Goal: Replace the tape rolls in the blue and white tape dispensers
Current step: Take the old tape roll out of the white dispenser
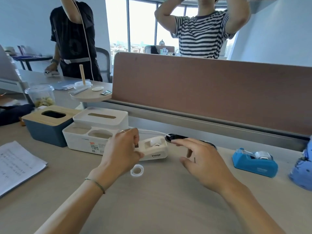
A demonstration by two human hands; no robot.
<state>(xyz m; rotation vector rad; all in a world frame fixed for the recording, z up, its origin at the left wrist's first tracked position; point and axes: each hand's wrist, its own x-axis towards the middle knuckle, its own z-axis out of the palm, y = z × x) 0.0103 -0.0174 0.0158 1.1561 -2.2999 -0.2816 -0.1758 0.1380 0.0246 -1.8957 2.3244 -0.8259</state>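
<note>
The white tape dispenser (154, 150) lies on the desk in the middle, with a tape roll (156, 142) seated in its cradle. My left hand (122, 152) grips the dispenser's front cutter end. A little to the right of the dispenser hovers my right hand (200, 157), fingers spread and holding nothing. A small white empty tape core (137, 170) lies on the desk just in front of the dispenser. The blue tape dispenser (255, 163) stands at the right with a roll (261, 155) in it, apart from both hands.
A white organiser box (94, 132) and a blue tissue box with a wooden lid (49, 127) stand at the left behind my left hand. A stack of papers (16, 166) lies far left, a blue object (302, 168) at the right edge. A brown partition (211, 92) backs the desk; two people stand beyond.
</note>
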